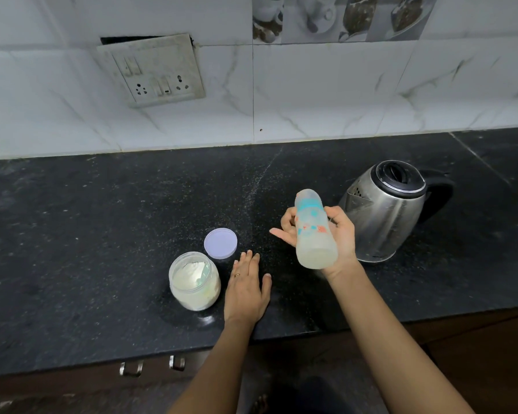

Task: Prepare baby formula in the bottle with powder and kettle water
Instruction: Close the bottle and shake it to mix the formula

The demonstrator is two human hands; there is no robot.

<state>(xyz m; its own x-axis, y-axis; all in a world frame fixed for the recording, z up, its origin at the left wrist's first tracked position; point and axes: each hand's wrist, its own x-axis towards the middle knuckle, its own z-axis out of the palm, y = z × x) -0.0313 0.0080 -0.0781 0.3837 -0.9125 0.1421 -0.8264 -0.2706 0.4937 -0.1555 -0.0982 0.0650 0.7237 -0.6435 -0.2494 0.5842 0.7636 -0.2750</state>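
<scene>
My right hand grips a translucent baby bottle with teal and orange print, raised above the black counter and tilted so its base faces me. Whitish content shows at the bottle's base. My left hand lies flat on the counter, fingers straight, just right of an open jar of white powder with a pale green scoop inside. The jar's lilac lid sits behind the jar. A steel electric kettle with a black lid and handle stands right of the bottle.
A switch and socket plate hangs on the white tiled wall behind the counter. Drawer handles show below the counter's front edge. White specks dust the counter's middle.
</scene>
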